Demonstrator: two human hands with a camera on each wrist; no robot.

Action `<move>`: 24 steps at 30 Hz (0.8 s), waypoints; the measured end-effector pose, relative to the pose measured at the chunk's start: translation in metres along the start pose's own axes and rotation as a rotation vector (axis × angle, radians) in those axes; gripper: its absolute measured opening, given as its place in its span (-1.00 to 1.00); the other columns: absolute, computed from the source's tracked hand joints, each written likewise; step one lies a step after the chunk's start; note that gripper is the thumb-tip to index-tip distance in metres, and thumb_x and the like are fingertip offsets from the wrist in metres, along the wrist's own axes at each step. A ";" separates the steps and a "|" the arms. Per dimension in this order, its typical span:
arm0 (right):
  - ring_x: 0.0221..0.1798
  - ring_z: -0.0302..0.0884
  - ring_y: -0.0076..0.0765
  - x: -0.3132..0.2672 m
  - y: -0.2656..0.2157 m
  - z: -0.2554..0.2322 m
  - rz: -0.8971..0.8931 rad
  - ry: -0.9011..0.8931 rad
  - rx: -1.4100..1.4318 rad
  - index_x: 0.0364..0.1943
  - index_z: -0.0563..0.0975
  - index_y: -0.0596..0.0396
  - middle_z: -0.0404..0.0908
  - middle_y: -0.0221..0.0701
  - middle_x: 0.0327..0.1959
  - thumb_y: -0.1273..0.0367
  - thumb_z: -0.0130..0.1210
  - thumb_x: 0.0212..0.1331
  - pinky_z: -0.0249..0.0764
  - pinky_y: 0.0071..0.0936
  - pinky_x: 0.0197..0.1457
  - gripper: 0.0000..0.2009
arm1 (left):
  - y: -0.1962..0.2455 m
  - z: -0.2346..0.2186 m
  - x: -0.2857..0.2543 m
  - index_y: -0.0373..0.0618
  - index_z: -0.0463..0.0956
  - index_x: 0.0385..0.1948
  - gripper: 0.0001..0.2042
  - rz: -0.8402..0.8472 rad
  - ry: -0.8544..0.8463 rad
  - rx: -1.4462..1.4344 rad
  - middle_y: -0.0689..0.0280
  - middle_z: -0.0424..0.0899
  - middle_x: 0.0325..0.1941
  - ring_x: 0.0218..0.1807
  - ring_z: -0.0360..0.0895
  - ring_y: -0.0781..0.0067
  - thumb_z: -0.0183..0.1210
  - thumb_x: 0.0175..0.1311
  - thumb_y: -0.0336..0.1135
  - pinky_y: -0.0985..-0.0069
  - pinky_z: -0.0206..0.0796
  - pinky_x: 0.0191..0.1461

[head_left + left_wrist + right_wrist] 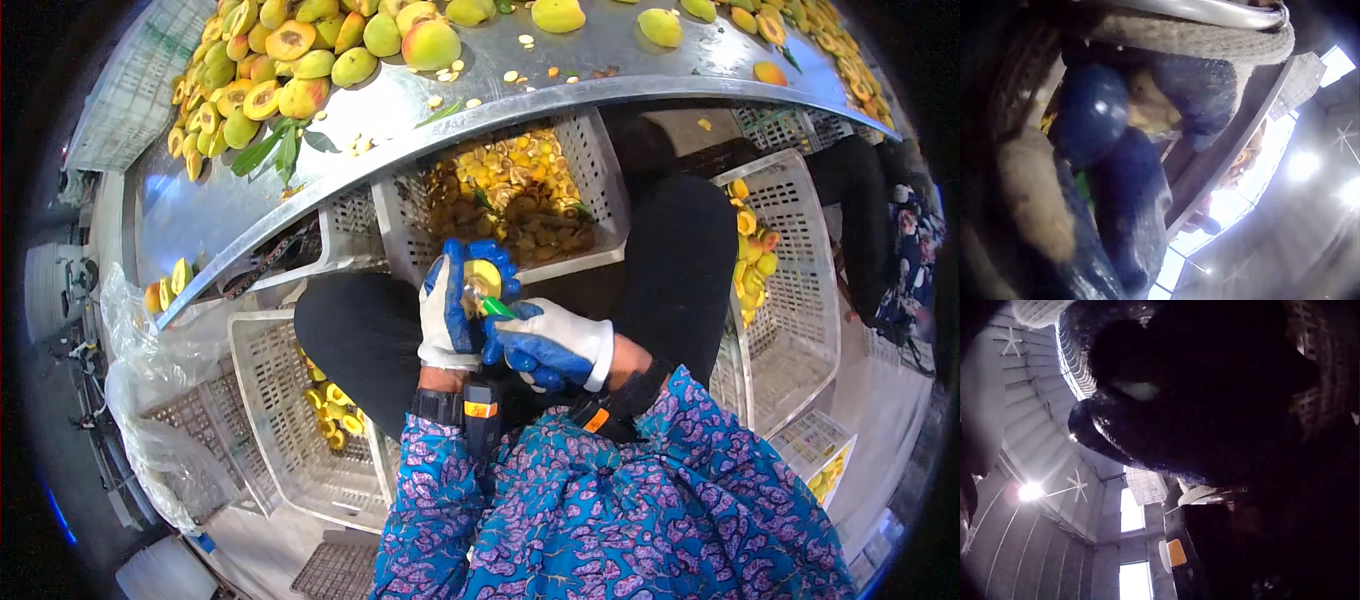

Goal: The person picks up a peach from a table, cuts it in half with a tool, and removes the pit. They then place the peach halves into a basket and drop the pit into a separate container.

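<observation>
Both hands wear white knit gloves with blue coating. In the head view the left hand (pixel 455 305) holds a yellow halved fruit (pixel 483 280) between thumb and fingers, its cut face up. The right hand (pixel 555 343), just right of it, grips a tool with a green handle (pixel 497 308), whose tip reaches the fruit's middle. In the left wrist view the fruit (pixel 1150 109) shows between blue fingers, and a bit of the green handle (pixel 1084 187) is visible. The right wrist view is mostly dark; the glove hides the tool's grip there.
A metal table (pixel 560 75) with piled fruit (pixel 290 60) lies ahead. Below its edge stands a crate (pixel 610 215) of yellow and brown scraps. Crates with fruit pieces stand at left (pixel 265 400) and right (pixel 805 300). Clear plastic (pixel 150 400) hangs at left.
</observation>
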State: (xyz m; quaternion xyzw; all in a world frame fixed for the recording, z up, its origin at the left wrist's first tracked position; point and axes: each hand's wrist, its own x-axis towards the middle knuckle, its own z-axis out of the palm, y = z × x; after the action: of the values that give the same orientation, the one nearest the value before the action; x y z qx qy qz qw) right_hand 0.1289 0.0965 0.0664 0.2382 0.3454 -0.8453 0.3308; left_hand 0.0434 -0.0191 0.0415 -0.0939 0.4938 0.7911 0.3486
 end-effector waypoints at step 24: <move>-0.75 0.13 -0.63 -0.032 0.003 0.001 0.230 -0.277 0.617 -0.19 0.41 0.27 0.25 -0.54 -0.70 0.23 -0.23 0.34 0.07 -0.61 -0.70 -0.67 | 0.014 -0.009 0.003 -0.28 0.51 -0.40 -0.70 -0.150 -0.346 0.050 0.19 0.63 -0.43 -0.39 0.58 0.40 -0.02 0.31 -0.18 0.55 0.42 -0.27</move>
State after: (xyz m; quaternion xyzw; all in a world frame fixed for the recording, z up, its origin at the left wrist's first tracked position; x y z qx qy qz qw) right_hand 0.1528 0.1071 0.0860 0.2474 -0.0033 -0.8913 0.3799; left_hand 0.0302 -0.0289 0.0455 0.0156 0.4376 0.7547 0.4886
